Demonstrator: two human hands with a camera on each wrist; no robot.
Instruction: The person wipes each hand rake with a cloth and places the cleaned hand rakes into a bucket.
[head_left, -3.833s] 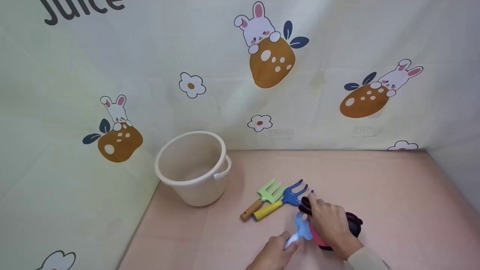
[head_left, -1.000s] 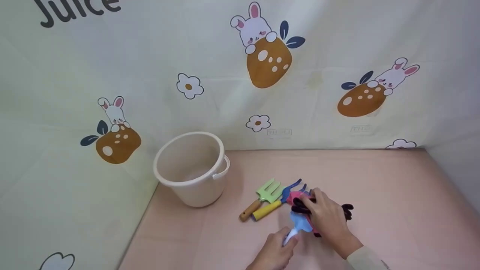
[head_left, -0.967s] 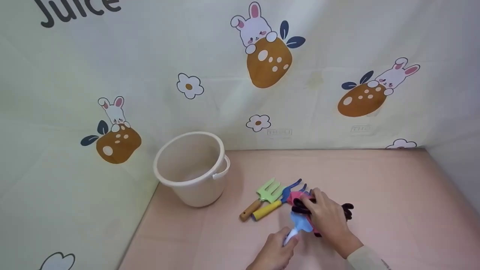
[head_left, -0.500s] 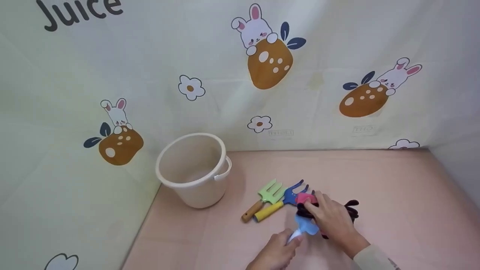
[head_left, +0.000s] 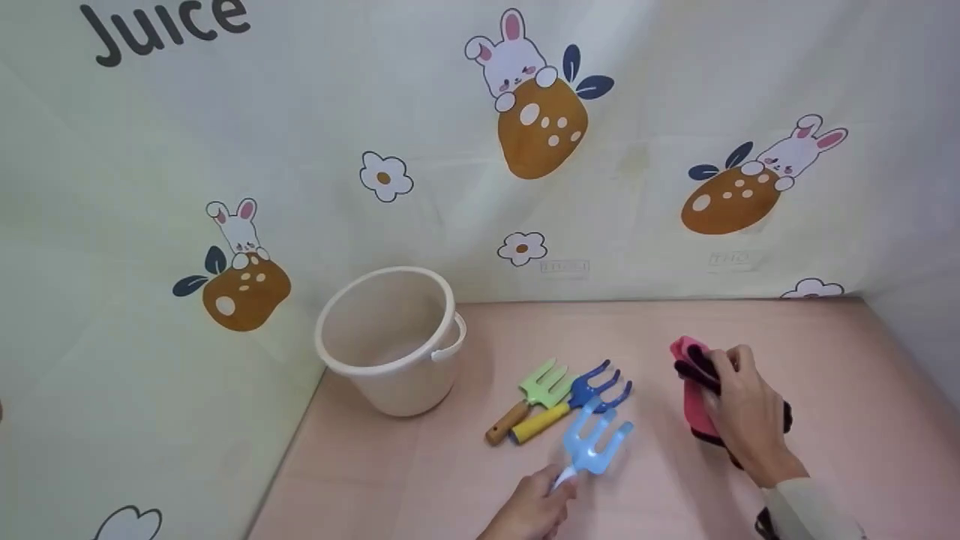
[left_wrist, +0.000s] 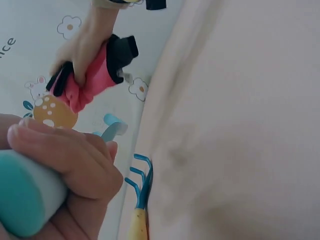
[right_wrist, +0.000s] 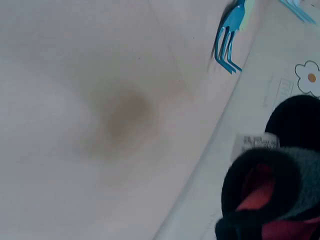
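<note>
My left hand (head_left: 531, 504) grips the pale handle of a light-blue hand fork (head_left: 589, 446), its tines pointing away from me; the left wrist view shows the rounded handle end (left_wrist: 25, 195) close up. My right hand (head_left: 746, 416) holds pink gloves with black trim (head_left: 697, 405), above the right side of the table. In the right wrist view a black cuff (right_wrist: 262, 175) with pink inside and a white label (right_wrist: 255, 141) show. The blue cultivator (head_left: 600, 390) with a yellow handle and the green hand fork (head_left: 546, 384) with a wooden handle lie side by side beyond my left hand.
A cream bucket (head_left: 401, 390) with a side handle stands at the back left, its mouth facing up. The pink tabletop (head_left: 375, 480) meets a cloth backdrop (head_left: 637, 262) printed with rabbits and flowers at the back and sides.
My right hand has carried the gloves right and away from the light-blue fork, uncovering its tines and the cultivator's prongs. My left hand, still gripping the fork, has shifted slightly left.
</note>
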